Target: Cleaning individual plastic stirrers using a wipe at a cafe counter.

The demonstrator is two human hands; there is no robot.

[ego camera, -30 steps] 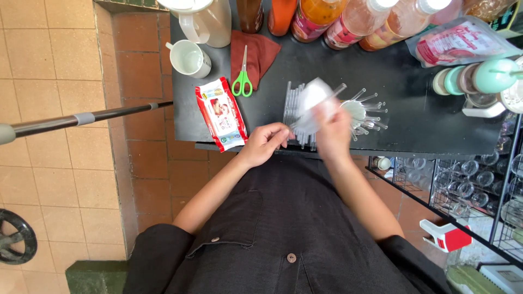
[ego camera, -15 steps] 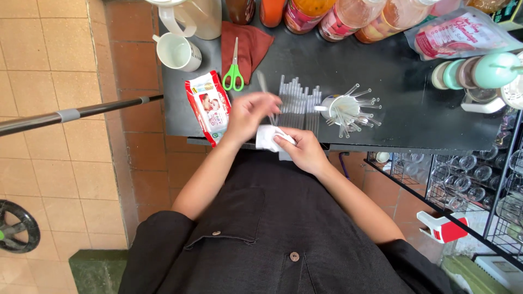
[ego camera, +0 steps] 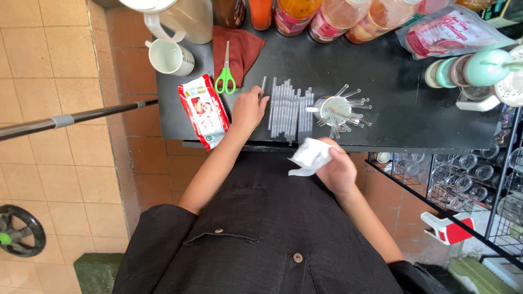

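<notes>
Black counter (ego camera: 392, 114) seen from above, bearing the work in hand: clear straws (ego camera: 290, 108) laid flat, side by side in one row at its front edge, their long axes running away from the person, an arrangement that judging by the layout keeps each piece separate and reachable. The left hand (ego camera: 248, 108) rests at the row's left end, fingers together and curled, fingertips touching one straw (ego camera: 263, 87) set slightly apart from the rest; whether it is pinched or merely touched cannot be told. The right hand (ego camera: 338, 170) is held below the counter edge, near the body, fingers closed on a crumpled white wipe (ego camera: 309, 158), kept clear of the row. Just right of the row stands a white cup (ego camera: 331, 109) with more straws fanned out of it, upright or leaning, probably the stock not yet laid down. Counts: one row of roughly twenty straws, too tightly packed for an exact figure; about a dozen in the cup; one wipe in hand; one wipe pack (ego camera: 204, 111), red and white, lying flat to the left of the left hand; one pair of green-handled scissors (ego camera: 225, 73) shut on a red-brown cloth (ego camera: 239, 49); one white mug (ego camera: 170, 56) at the counter's far left corner; several bottles (ego camera: 338, 19) lined along the back edge.
</notes>
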